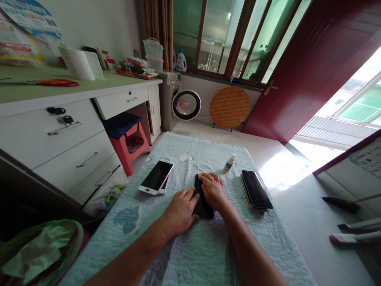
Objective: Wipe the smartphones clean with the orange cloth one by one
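Note:
A black phone (205,210) lies flat on the cloth-covered table in front of me. My left hand (181,208) grips its left side, with the thumb near the bottom edge and the fingers over the screen. Over the phone's upper part is my right hand (212,188), its fingers bent and pressed down on a small orange piece (200,175). Most of that piece is hidden under the fingers, so its material is unclear. To the left, a white phone (157,176) rests on another phone. Stacked phones (257,190) lie to the right, a black one on top.
A small spray bottle (229,163) stands beyond my right hand. The quilted cover (190,151) drapes the table. At left are a desk with drawers (68,135), a red stool (127,139) and a waste bin (76,238). Brushes (342,204) lie at right.

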